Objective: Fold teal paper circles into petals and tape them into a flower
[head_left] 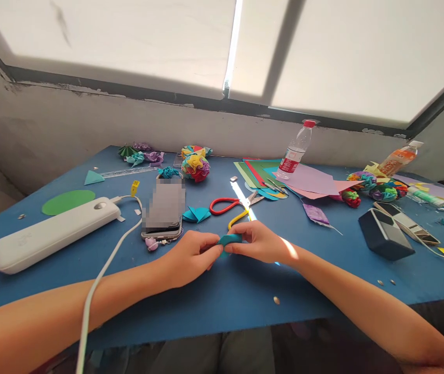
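Observation:
Between my two hands, low over the front middle of the table, is a small piece of teal paper [230, 239] that looks folded. My left hand [194, 255] pinches its left edge between thumb and fingers. From the other side, my right hand [258, 241] grips it with thumb and fingertips. Part of the paper is hidden behind the fingers. Just beyond my hands lie scissors [222, 205] with one red and one yellow handle, blades apart. A folded teal paper piece [197, 214] rests to the left of them.
Left of my hands lie a phone [164, 208], a white power strip [54, 234] and its cable [112, 254], which crosses my left forearm. Coloured paper sheets [307, 179] and a plastic bottle [295, 149] are at the back. A dark box-shaped device [386, 234] sits right.

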A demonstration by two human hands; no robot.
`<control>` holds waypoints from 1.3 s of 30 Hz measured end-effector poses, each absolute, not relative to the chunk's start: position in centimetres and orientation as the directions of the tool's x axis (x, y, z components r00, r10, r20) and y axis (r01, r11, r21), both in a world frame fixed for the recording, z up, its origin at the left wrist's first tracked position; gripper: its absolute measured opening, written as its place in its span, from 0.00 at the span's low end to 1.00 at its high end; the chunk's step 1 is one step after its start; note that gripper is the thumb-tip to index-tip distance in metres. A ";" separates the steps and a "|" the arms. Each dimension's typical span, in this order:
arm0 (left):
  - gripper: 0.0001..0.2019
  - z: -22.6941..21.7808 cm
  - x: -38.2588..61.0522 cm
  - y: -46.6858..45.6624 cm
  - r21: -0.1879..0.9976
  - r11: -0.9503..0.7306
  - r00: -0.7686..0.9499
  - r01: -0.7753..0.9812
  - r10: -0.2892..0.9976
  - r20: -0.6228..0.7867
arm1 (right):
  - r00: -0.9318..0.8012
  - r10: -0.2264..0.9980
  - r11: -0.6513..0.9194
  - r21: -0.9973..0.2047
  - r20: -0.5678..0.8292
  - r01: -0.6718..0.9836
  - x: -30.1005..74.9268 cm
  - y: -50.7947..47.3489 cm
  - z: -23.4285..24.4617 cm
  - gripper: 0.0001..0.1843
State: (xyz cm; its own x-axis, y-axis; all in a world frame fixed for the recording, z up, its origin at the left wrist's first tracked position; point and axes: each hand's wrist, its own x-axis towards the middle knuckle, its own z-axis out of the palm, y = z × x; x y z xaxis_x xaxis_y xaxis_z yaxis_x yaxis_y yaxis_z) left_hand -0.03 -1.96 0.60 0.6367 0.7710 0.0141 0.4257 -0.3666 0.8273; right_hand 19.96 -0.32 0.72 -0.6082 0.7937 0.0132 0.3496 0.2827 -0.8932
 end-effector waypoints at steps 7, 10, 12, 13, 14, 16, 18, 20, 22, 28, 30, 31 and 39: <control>0.16 0.7 -0.2 -2.1 0.788 -0.445 0.651 0.425 0.755 0.076 | -0.631 0.776 0.187 -0.949 -0.016 0.255 19.8 -0.5 0.7 0.13; 0.17 0.9 -0.2 -2.1 0.833 -0.379 0.664 0.402 0.748 0.019 | -0.610 0.792 0.155 -0.968 0.002 0.198 19.7 -0.4 0.6 0.18; 0.18 0.8 -0.2 -2.1 0.817 -0.405 0.668 0.410 0.743 0.033 | -0.597 0.802 0.154 -0.964 -0.005 0.215 19.6 -0.5 0.6 0.19; 0.18 0.7 -0.2 -2.1 0.794 -0.432 0.658 0.428 0.751 0.054 | -0.597 0.802 0.154 -0.961 -0.015 0.230 19.5 -0.5 0.6 0.20; 0.18 0.6 -0.2 -2.1 0.764 -0.462 0.646 0.449 0.760 0.080 | -0.601 0.799 0.151 -0.958 -0.027 0.244 19.5 -0.5 0.6 0.20; 0.16 0.4 -0.2 -2.1 0.713 -0.512 0.629 0.479 0.767 0.127 | -0.609 0.792 0.154 -0.954 -0.037 0.258 19.4 -0.6 0.6 0.19; 0.14 0.2 -0.2 -2.0 0.688 -0.543 0.642 0.481 0.753 0.146 | -0.606 0.795 0.200 -0.943 -0.003 0.266 19.4 -0.8 0.5 0.18; 0.14 0.1 -0.2 -2.0 0.688 -0.558 0.663 0.464 0.734 0.148 | -0.589 0.806 0.270 -0.920 0.054 0.284 19.4 -0.9 0.4 0.16; 0.14 0.1 -0.2 -2.0 0.697 -0.558 0.672 0.449 0.725 0.147 | -0.571 0.816 0.313 -0.897 0.086 0.312 19.4 -1.1 0.4 0.15; 0.15 0.3 0.0 -2.0 0.745 -0.511 0.654 0.429 0.745 0.134 | -0.533 0.832 0.388 -0.847 0.153 0.364 19.5 -1.5 0.5 0.14; 0.15 0.4 0.1 -2.1 0.789 -0.458 0.645 0.410 0.757 0.105 | -0.526 0.833 0.403 -0.838 0.169 0.368 19.5 -1.6 0.6 0.15; 0.14 0.5 0.1 -2.1 0.809 -0.431 0.646 0.398 0.758 0.086 | -0.525 0.831 0.421 -0.825 0.185 0.377 19.5 -1.7 0.6 0.15; 0.16 0.3 -0.1 -2.4 0.523 -0.621 0.623 0.584 0.756 0.201 | -0.516 0.744 0.661 -0.583 0.425 0.473 19.0 -2.3 0.3 0.17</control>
